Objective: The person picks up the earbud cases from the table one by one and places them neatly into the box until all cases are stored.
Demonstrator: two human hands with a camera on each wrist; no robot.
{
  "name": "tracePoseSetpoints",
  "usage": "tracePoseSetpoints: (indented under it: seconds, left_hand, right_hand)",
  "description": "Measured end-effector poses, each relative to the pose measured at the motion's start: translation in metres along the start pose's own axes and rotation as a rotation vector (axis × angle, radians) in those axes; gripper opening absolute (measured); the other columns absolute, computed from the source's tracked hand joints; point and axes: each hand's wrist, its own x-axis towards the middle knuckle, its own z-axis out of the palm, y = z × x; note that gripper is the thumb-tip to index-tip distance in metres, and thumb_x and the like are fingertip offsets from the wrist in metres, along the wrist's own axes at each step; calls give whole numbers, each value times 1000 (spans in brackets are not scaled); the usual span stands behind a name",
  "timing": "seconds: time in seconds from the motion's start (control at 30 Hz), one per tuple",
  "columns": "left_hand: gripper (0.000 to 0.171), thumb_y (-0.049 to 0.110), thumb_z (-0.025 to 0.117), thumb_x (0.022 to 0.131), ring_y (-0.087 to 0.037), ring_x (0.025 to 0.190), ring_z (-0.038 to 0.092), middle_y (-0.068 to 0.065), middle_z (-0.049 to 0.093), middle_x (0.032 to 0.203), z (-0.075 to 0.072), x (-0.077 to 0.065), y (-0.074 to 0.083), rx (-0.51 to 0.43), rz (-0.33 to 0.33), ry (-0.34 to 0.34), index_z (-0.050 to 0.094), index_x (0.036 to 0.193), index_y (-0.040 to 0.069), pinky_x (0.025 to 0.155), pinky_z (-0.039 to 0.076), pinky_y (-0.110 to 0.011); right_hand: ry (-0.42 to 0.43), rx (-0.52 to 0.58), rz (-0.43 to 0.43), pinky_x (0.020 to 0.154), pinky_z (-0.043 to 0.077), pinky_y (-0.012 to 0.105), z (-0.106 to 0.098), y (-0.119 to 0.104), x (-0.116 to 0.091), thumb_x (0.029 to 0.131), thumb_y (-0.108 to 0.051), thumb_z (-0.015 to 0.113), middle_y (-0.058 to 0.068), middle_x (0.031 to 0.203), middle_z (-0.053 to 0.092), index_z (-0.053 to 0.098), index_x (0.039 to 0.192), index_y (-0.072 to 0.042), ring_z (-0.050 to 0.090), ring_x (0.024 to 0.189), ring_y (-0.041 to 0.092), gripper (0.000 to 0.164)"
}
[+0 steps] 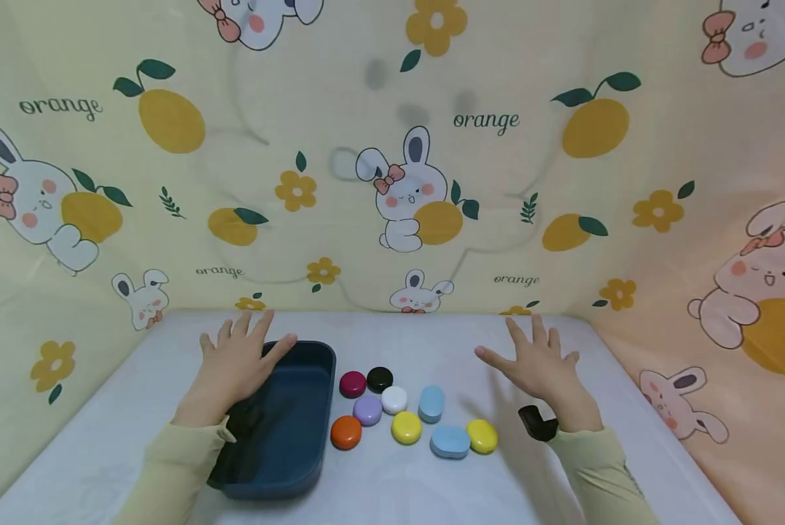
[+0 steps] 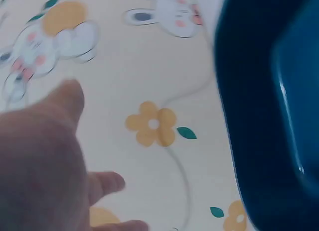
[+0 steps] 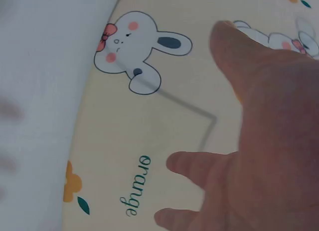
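Fingers spread, my left hand (image 1: 237,364) hovers over the left side of a dark blue tray (image 1: 329,408) and holds nothing. My right hand (image 1: 543,368), also with fingers spread and nothing in it, is raised over the right part of the table. Between them lie several smooth rounded pieces: a dark red one (image 1: 353,384), a black one (image 1: 380,378), a white one (image 1: 394,399), a purple one (image 1: 367,410), an orange one (image 1: 346,432), a yellow one (image 1: 407,427), another yellow one (image 1: 482,436), and two light blue oblong ones, one upright (image 1: 431,404), one sideways (image 1: 450,442).
A white-covered table (image 1: 392,488) carries everything. Behind it and along both sides hangs a cream cloth (image 1: 366,95) printed with rabbits, oranges and flowers. A black wrist camera (image 1: 538,424) sits at the right wrist.
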Motion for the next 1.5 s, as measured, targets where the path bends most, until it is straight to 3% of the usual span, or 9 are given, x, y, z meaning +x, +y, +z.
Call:
tracePoseSetpoints:
  seconds: [0.13,0.3,0.4,0.57,0.83,1.1,1.3,1.5]
  left_hand:
    - [87,67,28,99,-60,129,28,-37,31,147,-6,-10,-9,-131,11,6,32,151,-3,101,17,-77]
    - [77,53,34,105,-54,133,30,-37,35,144,-8,-20,-26,-286,62,5,34,145,-12,107,26,-66]
    - [70,46,37,106,-52,132,33,-36,38,143,-7,-27,-35,-343,56,14,36,144,-13,105,29,-65]
    - [63,41,39,107,-51,126,43,-34,43,141,-3,-40,-47,-410,12,45,40,142,-11,98,39,-64]
    - [64,46,36,106,-47,127,43,-29,47,140,8,-55,-65,-498,-37,53,40,145,-4,99,36,-67]
    - [72,49,35,106,-49,130,40,-30,40,146,28,-65,-74,-536,-99,-22,32,148,-9,100,37,-64]
    - [64,37,38,108,-46,131,41,-31,39,146,39,-71,-78,-586,-80,-99,29,147,-13,101,40,-58]
    - [52,21,39,109,-47,134,36,-33,37,146,45,-76,-81,-660,-55,-128,32,145,-15,104,37,-58]
  right_hand:
    - [38,61,-34,94,14,83,-1,3,-2,88,-76,45,38,154,7,27,153,1,12,134,63,102]
    - [76,188,-111,100,28,72,1,13,-3,95,-59,54,38,146,28,35,146,9,28,131,56,87]
    - [92,259,-134,102,34,65,5,18,-4,98,-48,58,34,141,39,42,141,10,36,128,51,75]
    - [77,301,-111,93,45,60,11,20,-6,98,-42,60,28,135,51,51,135,7,48,121,49,62]
    - [50,319,-88,91,48,58,21,19,-8,98,-37,61,27,134,53,55,132,6,49,121,48,55]
    - [23,371,-61,92,48,56,29,17,-12,98,-39,61,23,132,56,59,129,1,51,122,44,51]
    - [2,379,-48,91,49,55,34,15,-15,97,-41,62,22,131,57,59,129,1,51,121,43,52]
    - [-14,374,-48,91,50,55,40,12,-13,97,-38,63,21,129,58,62,126,0,52,120,42,48]
